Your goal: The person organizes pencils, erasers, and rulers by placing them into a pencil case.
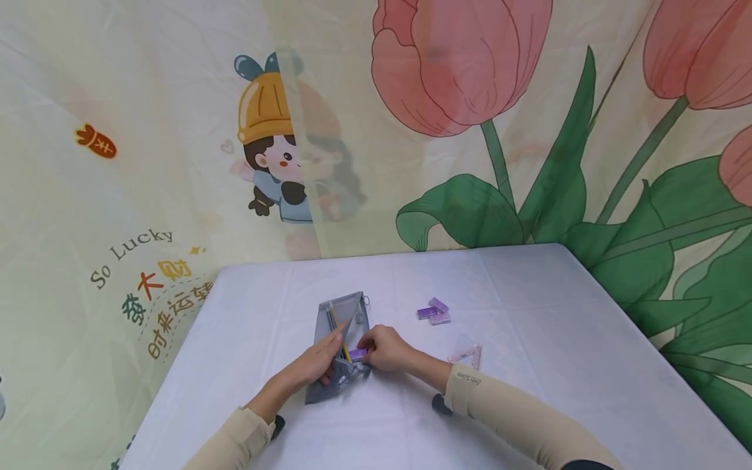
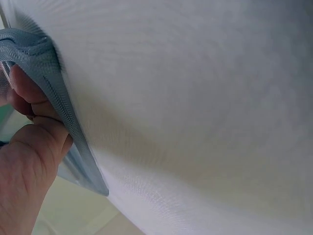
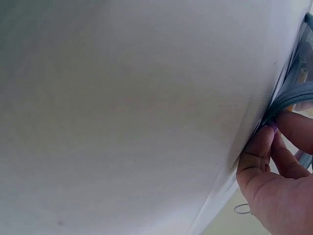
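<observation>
While the grey mesh zip pouch (image 1: 341,346) lies just below the middle of the white-clothed worktop (image 1: 529,365), both hands work at its open mouth. The left hand (image 1: 314,367) comes in from seven o'clock and pinches the pouch's zip edge between thumb and fingers; the left wrist view shows that grip closed round the grey zip tape (image 2: 58,112). The right hand (image 1: 384,348) comes in from four o'clock and pinches a small purple block (image 1: 358,354) at the pouch's opening, its fingertips (image 3: 266,142) closed on the block right against the grey edge. A yellow pencil-like stick (image 1: 341,336) shows through the mesh inside the pouch.

At two o'clock from the pouch, well apart from it, lie three small purple and lilac blocks (image 1: 433,311), touching one another. A clear plastic set square (image 1: 468,354) lies just beside the right forearm, at three o'clock from the pouch. The beige right sleeve (image 1: 499,405) carries small dark writing at the cuff, too small to read surely.

Behind the worktop hangs a printed backdrop (image 1: 176,163): at nine o'clock it reads "So Lucky" above coloured Chinese characters, with a cartoon child in a yellow hat at eleven o'clock and pink tulips at one o'clock.
</observation>
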The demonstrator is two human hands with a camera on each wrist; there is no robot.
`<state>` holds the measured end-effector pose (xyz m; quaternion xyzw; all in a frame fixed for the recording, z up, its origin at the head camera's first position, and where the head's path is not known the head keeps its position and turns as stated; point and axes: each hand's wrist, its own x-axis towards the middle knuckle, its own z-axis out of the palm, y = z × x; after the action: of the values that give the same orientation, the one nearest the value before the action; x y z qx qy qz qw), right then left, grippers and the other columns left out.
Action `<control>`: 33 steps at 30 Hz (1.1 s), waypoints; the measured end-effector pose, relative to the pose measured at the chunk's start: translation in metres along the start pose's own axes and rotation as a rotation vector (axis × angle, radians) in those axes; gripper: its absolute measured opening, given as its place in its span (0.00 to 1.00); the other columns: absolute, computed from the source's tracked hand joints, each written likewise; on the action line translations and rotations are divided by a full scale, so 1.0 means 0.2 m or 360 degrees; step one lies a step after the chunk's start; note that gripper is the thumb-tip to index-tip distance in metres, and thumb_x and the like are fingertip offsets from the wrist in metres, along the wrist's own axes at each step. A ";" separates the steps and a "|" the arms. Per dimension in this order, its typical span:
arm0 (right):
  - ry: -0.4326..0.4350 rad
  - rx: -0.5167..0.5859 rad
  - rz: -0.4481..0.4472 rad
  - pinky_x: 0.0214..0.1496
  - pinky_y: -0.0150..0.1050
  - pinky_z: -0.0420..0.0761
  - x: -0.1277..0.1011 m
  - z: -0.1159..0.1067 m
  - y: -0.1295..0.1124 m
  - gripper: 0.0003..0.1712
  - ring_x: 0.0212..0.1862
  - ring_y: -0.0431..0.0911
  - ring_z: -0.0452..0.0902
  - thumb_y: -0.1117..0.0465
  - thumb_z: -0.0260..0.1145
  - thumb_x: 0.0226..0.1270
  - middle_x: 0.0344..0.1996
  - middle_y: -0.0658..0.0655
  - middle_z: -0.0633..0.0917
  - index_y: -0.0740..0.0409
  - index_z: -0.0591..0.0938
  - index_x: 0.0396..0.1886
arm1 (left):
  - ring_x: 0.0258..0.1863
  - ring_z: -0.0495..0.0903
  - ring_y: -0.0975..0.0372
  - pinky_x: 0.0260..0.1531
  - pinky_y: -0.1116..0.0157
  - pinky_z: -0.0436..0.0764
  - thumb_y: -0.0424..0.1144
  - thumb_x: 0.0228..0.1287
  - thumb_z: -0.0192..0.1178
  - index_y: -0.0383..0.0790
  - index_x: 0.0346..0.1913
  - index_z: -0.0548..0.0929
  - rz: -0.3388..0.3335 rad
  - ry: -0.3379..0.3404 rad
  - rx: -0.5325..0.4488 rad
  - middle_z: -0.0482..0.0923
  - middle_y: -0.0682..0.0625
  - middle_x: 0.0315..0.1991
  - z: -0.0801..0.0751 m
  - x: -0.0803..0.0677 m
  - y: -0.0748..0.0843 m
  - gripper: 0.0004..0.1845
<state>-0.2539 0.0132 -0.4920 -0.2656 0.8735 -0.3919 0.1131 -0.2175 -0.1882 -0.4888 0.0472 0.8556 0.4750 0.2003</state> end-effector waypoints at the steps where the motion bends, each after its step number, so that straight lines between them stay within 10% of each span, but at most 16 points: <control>1: 0.0000 0.0003 0.0008 0.30 0.27 0.76 0.00 0.00 0.00 0.12 0.26 0.36 0.73 0.74 0.73 0.51 0.28 0.57 0.86 0.67 0.87 0.38 | 0.27 0.70 0.56 0.25 0.62 0.76 0.62 0.78 0.31 0.65 0.78 0.52 -0.0003 0.0002 -0.0002 0.70 0.43 0.31 0.00 0.00 0.00 0.30; 18: -0.0019 -0.0072 -0.0013 0.36 0.28 0.79 -0.04 -0.03 0.00 0.18 0.32 0.38 0.77 0.72 0.74 0.51 0.33 0.56 0.85 0.67 0.86 0.44 | 0.27 0.69 0.56 0.26 0.62 0.76 0.64 0.77 0.32 0.66 0.78 0.53 -0.0006 0.0016 -0.0019 0.70 0.43 0.31 0.01 0.00 -0.01 0.30; 33: 0.0213 -0.0803 -0.0357 0.63 0.59 0.72 -0.17 -0.11 0.07 0.37 0.67 0.62 0.69 0.48 0.70 0.61 0.72 0.63 0.66 0.55 0.73 0.69 | 0.27 0.69 0.56 0.25 0.62 0.77 0.62 0.78 0.31 0.65 0.78 0.53 -0.0004 0.0018 -0.0001 0.70 0.43 0.31 0.01 0.00 -0.01 0.29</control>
<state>-0.2389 0.0535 -0.4884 -0.3539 0.9141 -0.1888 -0.0585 -0.2169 -0.1873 -0.4917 0.0434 0.8567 0.4751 0.1960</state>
